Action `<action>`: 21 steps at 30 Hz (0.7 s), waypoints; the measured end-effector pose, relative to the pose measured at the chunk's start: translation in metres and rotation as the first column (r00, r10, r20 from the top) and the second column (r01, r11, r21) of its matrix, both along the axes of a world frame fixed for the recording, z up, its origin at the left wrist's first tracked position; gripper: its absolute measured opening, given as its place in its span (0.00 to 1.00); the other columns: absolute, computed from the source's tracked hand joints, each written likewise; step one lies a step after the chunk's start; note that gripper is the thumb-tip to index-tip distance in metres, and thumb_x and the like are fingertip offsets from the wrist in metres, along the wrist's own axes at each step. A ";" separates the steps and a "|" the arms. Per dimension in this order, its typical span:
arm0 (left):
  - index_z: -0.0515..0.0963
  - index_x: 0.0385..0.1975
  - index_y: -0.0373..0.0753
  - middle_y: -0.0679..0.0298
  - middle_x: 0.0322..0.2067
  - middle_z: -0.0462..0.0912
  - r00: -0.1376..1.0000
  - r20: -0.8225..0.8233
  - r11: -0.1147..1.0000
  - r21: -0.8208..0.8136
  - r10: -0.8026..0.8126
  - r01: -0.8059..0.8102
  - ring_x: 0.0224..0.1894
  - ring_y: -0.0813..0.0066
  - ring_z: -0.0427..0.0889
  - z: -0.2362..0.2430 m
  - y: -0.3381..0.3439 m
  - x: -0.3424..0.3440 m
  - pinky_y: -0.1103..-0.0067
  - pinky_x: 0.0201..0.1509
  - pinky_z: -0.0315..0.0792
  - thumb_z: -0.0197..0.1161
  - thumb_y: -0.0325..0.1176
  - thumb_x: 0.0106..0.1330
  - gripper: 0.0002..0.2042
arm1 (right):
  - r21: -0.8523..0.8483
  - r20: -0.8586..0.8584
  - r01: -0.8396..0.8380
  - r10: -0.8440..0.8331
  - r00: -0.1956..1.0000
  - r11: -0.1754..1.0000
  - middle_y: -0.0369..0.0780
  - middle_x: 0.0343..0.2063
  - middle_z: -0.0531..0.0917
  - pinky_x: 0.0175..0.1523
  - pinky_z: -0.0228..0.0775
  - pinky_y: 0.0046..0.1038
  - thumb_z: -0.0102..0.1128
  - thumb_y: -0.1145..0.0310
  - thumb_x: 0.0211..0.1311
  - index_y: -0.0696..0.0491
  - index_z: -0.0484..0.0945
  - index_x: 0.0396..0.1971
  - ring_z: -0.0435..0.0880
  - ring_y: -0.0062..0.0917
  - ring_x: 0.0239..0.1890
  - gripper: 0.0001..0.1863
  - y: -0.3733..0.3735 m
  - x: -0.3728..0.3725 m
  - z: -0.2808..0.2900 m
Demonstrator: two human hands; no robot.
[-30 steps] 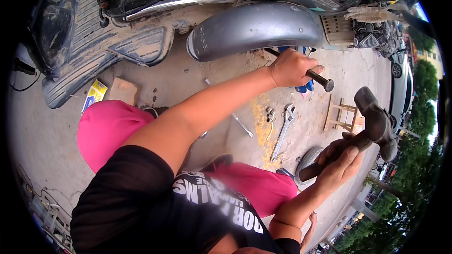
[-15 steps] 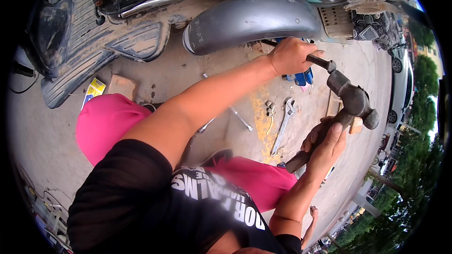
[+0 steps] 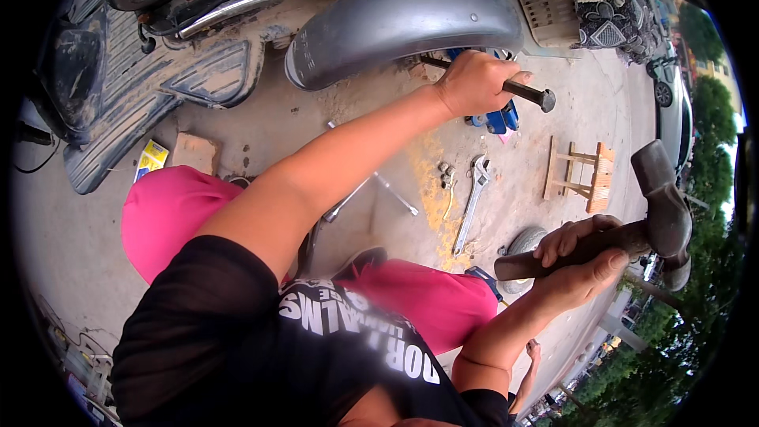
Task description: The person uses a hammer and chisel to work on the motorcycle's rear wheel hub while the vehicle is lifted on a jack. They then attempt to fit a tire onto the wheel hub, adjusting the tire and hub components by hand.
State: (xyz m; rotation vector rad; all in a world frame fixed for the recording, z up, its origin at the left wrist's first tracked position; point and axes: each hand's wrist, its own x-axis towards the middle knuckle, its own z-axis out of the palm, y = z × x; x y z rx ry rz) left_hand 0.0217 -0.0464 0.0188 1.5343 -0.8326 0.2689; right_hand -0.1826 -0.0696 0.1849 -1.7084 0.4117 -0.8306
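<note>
My left hand (image 3: 474, 83) grips a dark metal bar with a flattened round head (image 3: 544, 100), its far part reaching beneath the silver curved fender (image 3: 399, 24) of a vehicle, beside a blue object (image 3: 498, 120) on the ground. Lower right, my right hand (image 3: 577, 273) is wrapped round the short handle of a dark hammer (image 3: 662, 209), whose head is held out to the right of the bar and apart from it.
A muddy footboard (image 3: 209, 75), yellow packet (image 3: 150, 162), brick (image 3: 194, 154), socket wrench (image 3: 395, 196), adjustable wrench (image 3: 472, 205), wooden stool (image 3: 601, 178) and small wheel (image 3: 522, 245) surround me. A parked car (image 3: 664, 91) and another person's arm (image 3: 530, 364) are at right.
The hammer came up to the bar's head half a second ago and has since swung away to the lower right. My left hand and the bar have shifted slightly up in view.
</note>
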 end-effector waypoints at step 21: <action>0.80 0.29 0.43 0.55 0.18 0.78 0.994 0.095 0.997 0.064 0.047 -0.053 0.22 0.54 0.79 -0.011 -0.030 -0.007 0.66 0.25 0.72 0.62 0.36 0.57 0.05 | 0.008 -0.231 0.010 -0.008 0.973 1.000 0.36 0.13 0.66 0.14 0.56 0.21 0.42 0.43 0.70 0.59 0.68 0.38 0.62 0.18 0.09 0.28 -0.044 0.007 -0.007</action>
